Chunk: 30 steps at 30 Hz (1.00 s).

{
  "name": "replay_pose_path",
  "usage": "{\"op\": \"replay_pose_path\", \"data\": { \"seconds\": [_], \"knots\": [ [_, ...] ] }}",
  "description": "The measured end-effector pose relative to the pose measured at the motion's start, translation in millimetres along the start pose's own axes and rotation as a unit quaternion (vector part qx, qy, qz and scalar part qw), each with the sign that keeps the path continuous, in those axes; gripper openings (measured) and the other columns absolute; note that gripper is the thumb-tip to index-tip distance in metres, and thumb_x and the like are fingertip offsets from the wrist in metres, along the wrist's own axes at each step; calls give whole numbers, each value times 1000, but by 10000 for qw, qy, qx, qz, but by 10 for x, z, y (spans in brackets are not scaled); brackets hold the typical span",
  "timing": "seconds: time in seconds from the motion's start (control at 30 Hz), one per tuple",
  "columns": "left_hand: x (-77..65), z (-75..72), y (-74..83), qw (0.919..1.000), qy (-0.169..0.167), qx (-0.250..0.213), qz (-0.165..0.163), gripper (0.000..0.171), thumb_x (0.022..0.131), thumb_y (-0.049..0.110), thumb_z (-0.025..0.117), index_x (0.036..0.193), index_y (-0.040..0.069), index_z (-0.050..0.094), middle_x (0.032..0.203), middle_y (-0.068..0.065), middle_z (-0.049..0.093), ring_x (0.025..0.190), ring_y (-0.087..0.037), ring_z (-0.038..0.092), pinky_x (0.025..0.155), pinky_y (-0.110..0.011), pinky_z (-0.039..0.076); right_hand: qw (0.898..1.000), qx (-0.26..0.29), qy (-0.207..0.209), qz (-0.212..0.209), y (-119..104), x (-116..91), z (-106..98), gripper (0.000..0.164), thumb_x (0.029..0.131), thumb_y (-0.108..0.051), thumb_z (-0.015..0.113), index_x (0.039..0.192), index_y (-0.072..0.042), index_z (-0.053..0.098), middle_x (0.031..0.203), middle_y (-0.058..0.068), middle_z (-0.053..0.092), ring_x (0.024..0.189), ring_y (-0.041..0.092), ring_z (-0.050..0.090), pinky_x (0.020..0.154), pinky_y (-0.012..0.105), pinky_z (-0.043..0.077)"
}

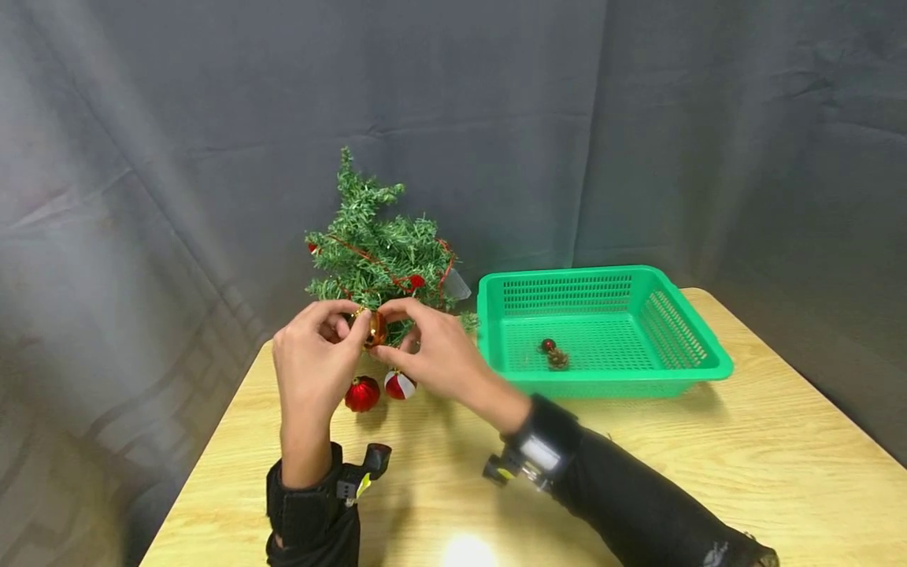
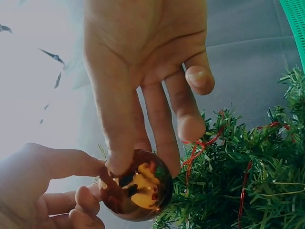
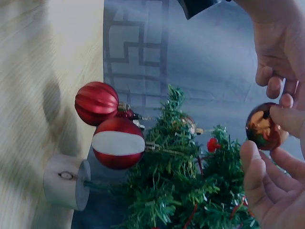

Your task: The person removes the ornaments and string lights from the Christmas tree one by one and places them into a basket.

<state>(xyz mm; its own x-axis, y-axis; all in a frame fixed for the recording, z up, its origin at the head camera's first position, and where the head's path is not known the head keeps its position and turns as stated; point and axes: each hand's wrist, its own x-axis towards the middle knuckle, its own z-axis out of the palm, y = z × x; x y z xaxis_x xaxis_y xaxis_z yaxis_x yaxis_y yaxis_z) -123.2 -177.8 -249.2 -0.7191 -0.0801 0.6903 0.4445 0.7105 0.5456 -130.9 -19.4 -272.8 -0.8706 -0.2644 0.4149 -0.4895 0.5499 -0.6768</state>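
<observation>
A shiny gold Christmas ball is held between both hands in front of a small artificial Christmas tree. My left hand pinches it with thumb and fingers; in the left wrist view the thumb lies across the ball. My right hand pinches the ball from the other side, its fingertips close to a thin gold thread. Below hang a red ridged ball and a red-and-white ball. Whether the thread touches a branch is unclear.
To the right of the tree stands a green plastic basket holding a pinecone and a small dark red ball. Red garland winds round the branches. The tree's round pale base rests on the wooden table.
</observation>
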Motion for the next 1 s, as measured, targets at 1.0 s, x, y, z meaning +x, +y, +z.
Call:
{"op": "replay_pose_path", "data": {
  "seconds": [1.0],
  "knots": [
    [-66, 99, 91, 9903, -1172, 489, 557, 12, 84, 25, 80, 90, 14, 83, 71, -1, 68, 49, -12, 42, 51, -27, 29, 9876, 1464, 302, 482, 194, 8, -210, 14, 95, -22, 68, 104, -15, 76, 85, 3, 73, 75, 16, 68, 71, 35, 60]
  ]
}}
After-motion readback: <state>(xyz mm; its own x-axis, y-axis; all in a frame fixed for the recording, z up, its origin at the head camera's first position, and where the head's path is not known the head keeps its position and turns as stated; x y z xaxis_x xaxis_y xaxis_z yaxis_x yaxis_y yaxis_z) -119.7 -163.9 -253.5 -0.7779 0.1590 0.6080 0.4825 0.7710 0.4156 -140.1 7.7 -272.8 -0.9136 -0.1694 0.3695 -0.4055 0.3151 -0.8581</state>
